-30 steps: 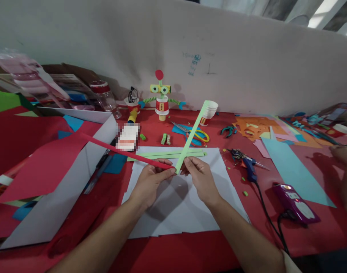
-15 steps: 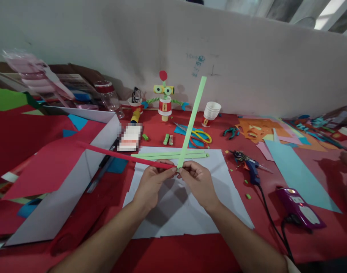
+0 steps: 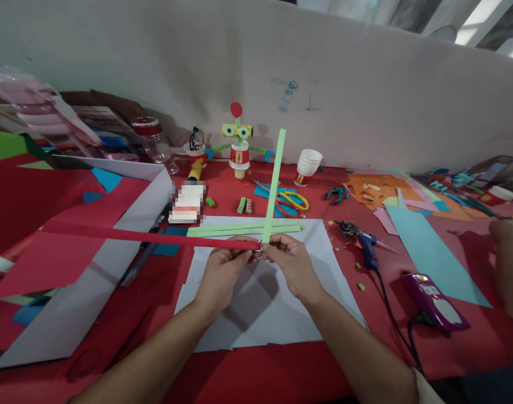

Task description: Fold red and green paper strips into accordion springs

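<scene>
Over a stack of white paper (image 3: 256,314), my left hand (image 3: 223,275) pinches the end of a red paper strip (image 3: 181,240), which stretches out to the left. My right hand (image 3: 292,264) is closed on the lower end of a light green paper strip (image 3: 274,188) that points up and away from me. The two strips meet at a corner between my fingertips, roughly at right angles. Exactly how the ends join there is partly hidden by the fingers. More green strips (image 3: 243,228) lie flat at the far edge of the white paper.
Behind stand a paper-cup figure (image 3: 239,157), stacked paper cups (image 3: 309,165) and scissors (image 3: 294,201). At right are a glue gun (image 3: 368,247), its cord, a purple power box (image 3: 435,303) and another person's hand (image 3: 509,264). A white box (image 3: 113,247) with coloured paper stands left.
The red strip's free end has swung down toward me and lies more level. The green strip has tipped to a steeper angle. The view has shifted slightly right.
</scene>
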Motion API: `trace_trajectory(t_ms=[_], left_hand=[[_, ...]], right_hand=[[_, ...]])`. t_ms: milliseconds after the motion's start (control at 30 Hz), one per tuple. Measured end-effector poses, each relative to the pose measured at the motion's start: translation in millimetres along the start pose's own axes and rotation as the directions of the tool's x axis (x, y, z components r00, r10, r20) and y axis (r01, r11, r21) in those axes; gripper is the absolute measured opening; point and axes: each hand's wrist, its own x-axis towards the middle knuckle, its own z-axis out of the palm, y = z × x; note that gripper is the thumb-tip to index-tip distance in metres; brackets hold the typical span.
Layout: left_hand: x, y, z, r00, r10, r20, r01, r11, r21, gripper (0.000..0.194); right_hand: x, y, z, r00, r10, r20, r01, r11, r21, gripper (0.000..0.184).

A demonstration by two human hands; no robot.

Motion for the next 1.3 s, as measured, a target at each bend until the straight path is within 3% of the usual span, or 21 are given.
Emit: trace_trajectory(t_ms=[367,633,833,1000,1300], left_hand=[[5,-9,-5.1,0.997,-0.075,-0.001,0.075,0.996,-0.053,0.019],[6,-9,-4.0,0.997,-0.063,-0.033,0.062,0.998,-0.02,0.021],[8,-9,-6.5,0.994,-0.077,-0.076,0.074,0.997,-0.031,0.023],[9,-9,-8.6,0.991,-0.081,-0.104,0.072,0.993,-0.09,0.024],[8,-4,-7.8,0.995,-0.101,-0.004,0.1,0.99,-0.095,0.018]], right_hand=[[0,10,4,0.999,-0.044,-0.013,0.044,0.999,-0.029,0.01],[-4,13,5,0.999,-0.041,0.013,0.042,0.995,-0.092,0.018],[-4,23,1,0.981,-0.172,0.089,0.185,0.97,-0.158,0.018],[-7,14,2,0.968,-0.206,0.142,0.236,0.941,-0.242,0.025],[-6,4,6,0.99,-0.078,0.12,0.089,0.993,-0.084,0.016]])
